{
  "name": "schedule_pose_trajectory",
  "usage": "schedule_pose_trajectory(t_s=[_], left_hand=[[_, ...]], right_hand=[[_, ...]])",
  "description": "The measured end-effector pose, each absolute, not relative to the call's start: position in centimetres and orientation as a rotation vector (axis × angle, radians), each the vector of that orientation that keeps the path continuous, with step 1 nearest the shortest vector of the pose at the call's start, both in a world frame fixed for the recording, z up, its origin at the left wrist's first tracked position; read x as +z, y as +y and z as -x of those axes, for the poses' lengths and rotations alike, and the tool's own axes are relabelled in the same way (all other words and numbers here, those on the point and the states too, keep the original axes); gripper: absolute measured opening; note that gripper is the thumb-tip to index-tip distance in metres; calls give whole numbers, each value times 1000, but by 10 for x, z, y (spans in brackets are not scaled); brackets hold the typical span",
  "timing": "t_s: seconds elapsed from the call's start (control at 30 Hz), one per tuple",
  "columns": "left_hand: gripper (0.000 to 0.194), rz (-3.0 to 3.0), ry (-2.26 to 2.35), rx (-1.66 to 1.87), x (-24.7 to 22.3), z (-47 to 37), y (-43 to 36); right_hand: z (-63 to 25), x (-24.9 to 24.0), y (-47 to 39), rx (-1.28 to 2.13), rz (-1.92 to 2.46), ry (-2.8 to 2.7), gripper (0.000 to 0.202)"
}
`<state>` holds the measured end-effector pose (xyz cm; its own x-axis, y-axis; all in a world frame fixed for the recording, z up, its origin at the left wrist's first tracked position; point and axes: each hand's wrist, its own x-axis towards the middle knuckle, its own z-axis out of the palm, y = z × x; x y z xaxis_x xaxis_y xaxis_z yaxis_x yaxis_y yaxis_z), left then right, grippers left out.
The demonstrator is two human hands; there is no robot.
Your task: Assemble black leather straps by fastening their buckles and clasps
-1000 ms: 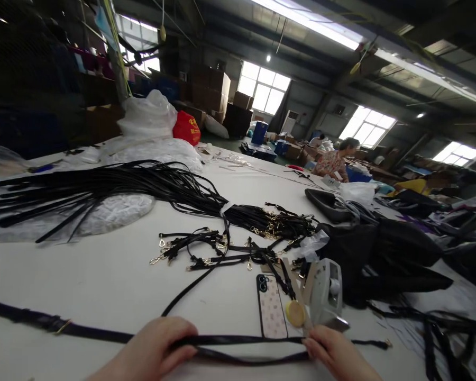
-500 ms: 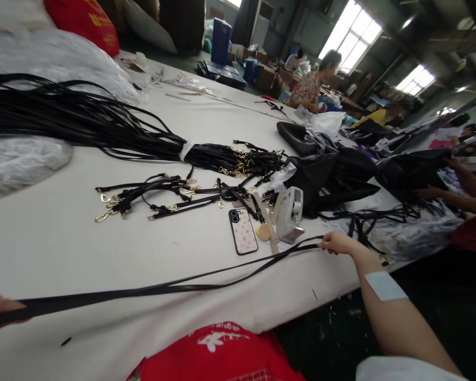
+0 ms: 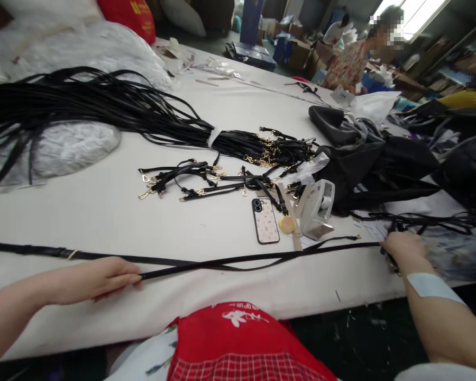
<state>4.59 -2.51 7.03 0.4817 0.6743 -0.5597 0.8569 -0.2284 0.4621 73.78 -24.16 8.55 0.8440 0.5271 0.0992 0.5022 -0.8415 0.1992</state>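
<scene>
A long black strap (image 3: 262, 257) stretches across the front of the white table. My left hand (image 3: 113, 278) pinches it at the left. My right hand (image 3: 404, 247) is closed at the strap's right end, beside dark straps and metal clips; its fingertips are partly hidden. A second black strap (image 3: 154, 259) with a gold buckle runs behind my left hand. Farther back lie short black straps with gold clasps (image 3: 174, 180) and a large bundle of long black straps (image 3: 143, 114) tied with a white band.
A phone (image 3: 266, 222), a round yellow object (image 3: 286, 224) and a white tape dispenser (image 3: 315, 209) sit mid-table. Black bags (image 3: 365, 159) are piled at the right. Clear plastic sacks (image 3: 83, 53) lie at the back left. A person (image 3: 347, 63) works beyond the table.
My left hand has come in from the left edge and now pinches one strap. My right hand has moved right, towards the dark straps. The camera view has shifted left.
</scene>
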Motion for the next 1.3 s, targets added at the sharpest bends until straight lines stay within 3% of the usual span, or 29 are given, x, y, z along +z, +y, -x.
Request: schedule_pose_trajectory(t_s=[0.17,0.23,0.33,0.47,0.57,0.8,1.0,1.1,1.3], left_hand=[[43,-1751,985,-495,86,-64,-5],[43,-1825,948,-474,80,-78,-9],[43,-1865,846,-461,67,-110,-23],[34,-1980,682,-394,62,-149,-40],[27,-2038,671,-324,68,-142,-36],[28,-1768,927,-201,73,-54,-20],[23,-1709,917,-189,53,-89,-43],[31,-1739,843,-136,56,-109,-20],[27,-2300,1603,267,59,-107,79]], right_hand=[[-658,81,-211,816,-2898,1479,32],[-590,72,-191,827,-2872,1950,29],[-466,50,-165,78,-2677,2636,25],[-339,23,-147,-1073,-2193,2871,33],[-315,8,-138,-1458,-2094,2763,29],[-355,-4,-127,-1443,-2360,2546,33],[-319,7,-128,-1336,-2034,2640,26],[-311,6,-125,-1202,-1977,2644,21],[-312,2,-114,-1290,-2143,2566,24]])
